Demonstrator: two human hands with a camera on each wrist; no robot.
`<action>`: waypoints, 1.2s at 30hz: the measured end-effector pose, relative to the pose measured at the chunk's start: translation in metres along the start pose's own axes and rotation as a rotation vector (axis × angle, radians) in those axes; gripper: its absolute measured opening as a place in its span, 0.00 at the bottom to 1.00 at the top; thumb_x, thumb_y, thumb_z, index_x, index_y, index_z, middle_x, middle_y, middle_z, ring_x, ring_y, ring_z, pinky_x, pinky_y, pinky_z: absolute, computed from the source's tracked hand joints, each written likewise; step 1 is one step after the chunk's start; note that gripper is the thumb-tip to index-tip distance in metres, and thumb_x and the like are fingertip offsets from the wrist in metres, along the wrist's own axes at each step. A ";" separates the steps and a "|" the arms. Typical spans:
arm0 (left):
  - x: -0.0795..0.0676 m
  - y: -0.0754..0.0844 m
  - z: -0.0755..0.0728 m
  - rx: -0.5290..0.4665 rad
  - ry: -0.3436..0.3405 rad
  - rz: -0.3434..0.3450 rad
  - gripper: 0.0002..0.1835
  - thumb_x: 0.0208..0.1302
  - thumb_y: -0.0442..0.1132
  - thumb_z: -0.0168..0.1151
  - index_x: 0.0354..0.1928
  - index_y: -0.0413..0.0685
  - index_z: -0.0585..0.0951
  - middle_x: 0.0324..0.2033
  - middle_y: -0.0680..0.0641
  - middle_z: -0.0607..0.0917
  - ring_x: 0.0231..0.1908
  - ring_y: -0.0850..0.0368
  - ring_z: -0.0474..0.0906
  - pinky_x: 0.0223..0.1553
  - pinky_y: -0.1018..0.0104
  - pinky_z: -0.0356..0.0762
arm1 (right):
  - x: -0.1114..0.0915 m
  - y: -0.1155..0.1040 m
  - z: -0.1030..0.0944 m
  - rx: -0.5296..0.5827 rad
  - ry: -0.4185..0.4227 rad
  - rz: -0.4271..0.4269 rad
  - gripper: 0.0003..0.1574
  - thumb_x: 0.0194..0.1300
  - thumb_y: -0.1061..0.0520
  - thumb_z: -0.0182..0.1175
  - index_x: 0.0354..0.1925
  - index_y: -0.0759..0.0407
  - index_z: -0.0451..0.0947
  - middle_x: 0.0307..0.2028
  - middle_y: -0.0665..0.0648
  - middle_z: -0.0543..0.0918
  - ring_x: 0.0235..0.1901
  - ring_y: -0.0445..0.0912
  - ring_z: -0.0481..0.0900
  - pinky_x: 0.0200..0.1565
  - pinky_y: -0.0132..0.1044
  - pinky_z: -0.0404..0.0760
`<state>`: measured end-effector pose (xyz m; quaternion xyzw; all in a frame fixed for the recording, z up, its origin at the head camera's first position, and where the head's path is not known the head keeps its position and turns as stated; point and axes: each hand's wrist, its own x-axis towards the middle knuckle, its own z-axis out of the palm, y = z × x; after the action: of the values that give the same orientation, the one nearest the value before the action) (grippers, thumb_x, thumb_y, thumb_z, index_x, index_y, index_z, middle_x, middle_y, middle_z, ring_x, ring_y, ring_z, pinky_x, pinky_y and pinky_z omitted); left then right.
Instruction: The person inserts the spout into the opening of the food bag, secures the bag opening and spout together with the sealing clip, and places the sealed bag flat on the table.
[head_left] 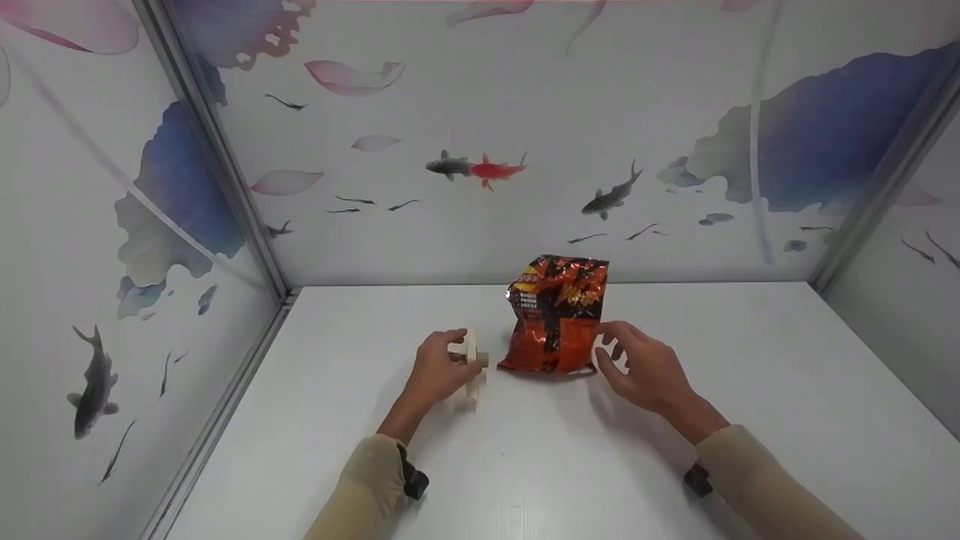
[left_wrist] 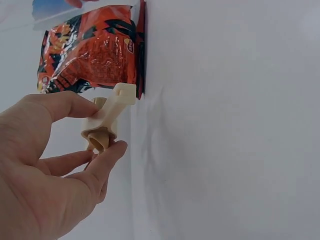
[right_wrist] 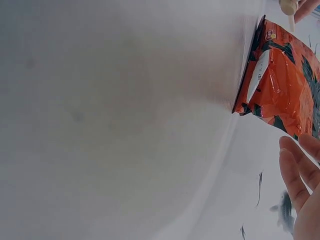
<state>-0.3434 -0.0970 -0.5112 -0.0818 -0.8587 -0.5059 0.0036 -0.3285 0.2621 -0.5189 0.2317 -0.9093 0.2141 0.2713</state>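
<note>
My left hand [head_left: 437,369] pinches a cream plastic bag clip [left_wrist: 112,111] with a tan tube-like spout [left_wrist: 99,139]. In the left wrist view the thumb lies on one side of the clip and fingers on the other. Just right of it, a shiny orange and black snack bag [head_left: 559,341] stands upright on the table. Beside the bag's right edge is my right hand [head_left: 651,371], its fingers loosely bent and fingertips right at the edge. The right wrist view shows these fingers [right_wrist: 292,172] close to the bag, with nothing gripped.
A white table [head_left: 525,465] lies under both hands. Behind the bag rises a white back wall [head_left: 480,232] printed with fish and petals. Side panels with metal posts [head_left: 217,150] enclose the left and right.
</note>
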 end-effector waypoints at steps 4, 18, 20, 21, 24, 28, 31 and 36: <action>-0.003 0.003 0.000 -0.060 -0.021 -0.019 0.41 0.66 0.41 0.77 0.79 0.47 0.70 0.67 0.40 0.82 0.61 0.44 0.87 0.61 0.47 0.88 | -0.001 -0.002 -0.001 0.006 0.002 -0.007 0.20 0.73 0.53 0.68 0.61 0.50 0.81 0.43 0.50 0.87 0.34 0.45 0.87 0.32 0.35 0.85; -0.017 0.028 0.012 -0.075 -0.040 0.070 0.43 0.65 0.43 0.79 0.79 0.63 0.69 0.60 0.44 0.84 0.57 0.48 0.87 0.59 0.52 0.89 | -0.007 -0.015 0.000 0.036 -0.024 -0.037 0.24 0.70 0.55 0.73 0.61 0.51 0.80 0.43 0.49 0.87 0.34 0.44 0.87 0.33 0.32 0.86; -0.019 0.031 0.013 -0.079 -0.036 0.077 0.43 0.64 0.43 0.80 0.78 0.62 0.69 0.59 0.45 0.84 0.56 0.49 0.88 0.59 0.53 0.89 | -0.008 -0.017 0.000 0.038 -0.028 -0.050 0.24 0.69 0.55 0.74 0.60 0.51 0.80 0.44 0.48 0.88 0.34 0.42 0.87 0.33 0.32 0.86; -0.020 0.032 0.014 -0.079 -0.034 0.083 0.42 0.64 0.44 0.80 0.77 0.62 0.69 0.59 0.45 0.84 0.55 0.50 0.88 0.58 0.54 0.90 | -0.008 -0.018 0.000 0.041 -0.030 -0.057 0.24 0.69 0.55 0.74 0.61 0.51 0.80 0.44 0.48 0.88 0.34 0.42 0.87 0.33 0.32 0.87; -0.023 0.035 0.017 -0.092 -0.026 0.093 0.43 0.64 0.43 0.80 0.77 0.60 0.68 0.58 0.46 0.84 0.53 0.52 0.88 0.57 0.55 0.90 | -0.009 -0.022 0.000 0.063 -0.041 -0.074 0.23 0.71 0.55 0.71 0.61 0.51 0.80 0.45 0.48 0.88 0.34 0.42 0.87 0.33 0.35 0.88; -0.026 0.038 0.022 -0.111 -0.008 0.098 0.44 0.63 0.46 0.81 0.76 0.58 0.65 0.57 0.46 0.84 0.52 0.54 0.87 0.56 0.57 0.91 | -0.011 -0.027 -0.001 0.097 -0.042 -0.107 0.22 0.72 0.56 0.70 0.61 0.52 0.80 0.44 0.48 0.88 0.33 0.42 0.88 0.32 0.37 0.89; -0.028 0.039 0.027 -0.132 0.011 0.094 0.45 0.63 0.50 0.81 0.75 0.57 0.64 0.57 0.46 0.83 0.51 0.54 0.87 0.54 0.58 0.91 | -0.012 -0.030 -0.001 0.110 -0.035 -0.135 0.22 0.71 0.57 0.71 0.61 0.53 0.80 0.43 0.47 0.88 0.33 0.40 0.86 0.30 0.35 0.87; -0.031 0.042 0.034 -0.192 0.029 0.093 0.46 0.60 0.46 0.83 0.71 0.56 0.62 0.56 0.44 0.83 0.52 0.52 0.87 0.53 0.58 0.91 | -0.015 -0.033 0.000 0.141 -0.041 -0.163 0.21 0.71 0.56 0.71 0.60 0.53 0.81 0.44 0.48 0.89 0.32 0.42 0.87 0.29 0.37 0.88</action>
<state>-0.3045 -0.0512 -0.4941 -0.1141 -0.8015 -0.5862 0.0316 -0.3001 0.2403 -0.5192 0.3279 -0.8755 0.2500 0.2520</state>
